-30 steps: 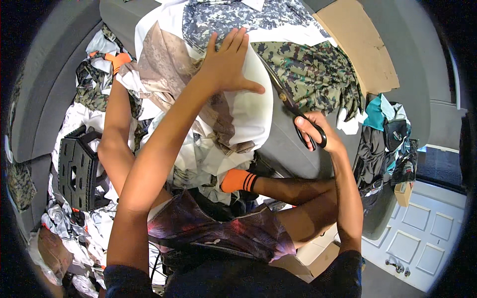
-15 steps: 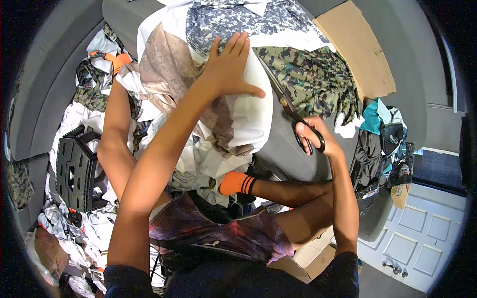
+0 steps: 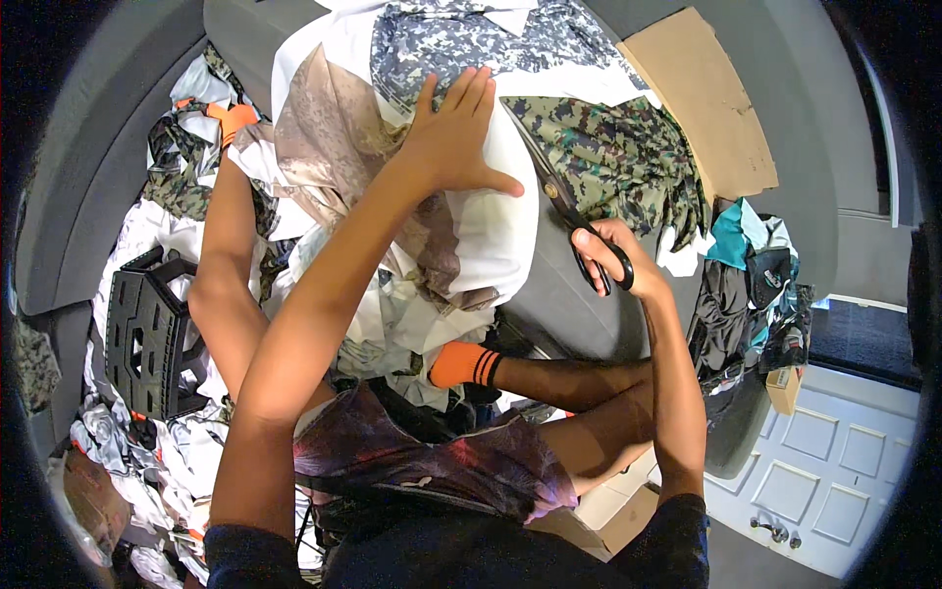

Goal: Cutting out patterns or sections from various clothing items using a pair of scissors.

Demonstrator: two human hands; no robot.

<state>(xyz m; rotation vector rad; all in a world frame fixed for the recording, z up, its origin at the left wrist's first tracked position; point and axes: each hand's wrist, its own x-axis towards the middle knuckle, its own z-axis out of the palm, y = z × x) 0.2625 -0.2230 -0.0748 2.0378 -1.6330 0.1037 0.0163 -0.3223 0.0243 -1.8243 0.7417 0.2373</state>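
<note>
My left hand (image 3: 449,137) lies flat, fingers stretched and thumb out, across white fabric (image 3: 500,221) and the edge of a grey digital-camouflage piece (image 3: 461,44). My right hand (image 3: 620,257) grips the handles of large black scissors (image 3: 557,194). Their long blades point up and left, between the white fabric and a green camouflage cloth (image 3: 608,162); whether they bite into cloth is hard to tell. Tan patterned cloth (image 3: 329,128) hangs beside my left forearm.
All this rests on a grey sofa (image 3: 579,304). Cardboard (image 3: 702,98) leans at the far right, above dark and teal clothes (image 3: 751,265). A black plastic step stool (image 3: 147,339) stands at left among fabric scraps (image 3: 128,447). My orange-socked foot (image 3: 456,364) is below the cloth.
My right hand and the scissors have shifted slightly left and up. My left hand stays pressed on the fabric in nearly the same place.
</note>
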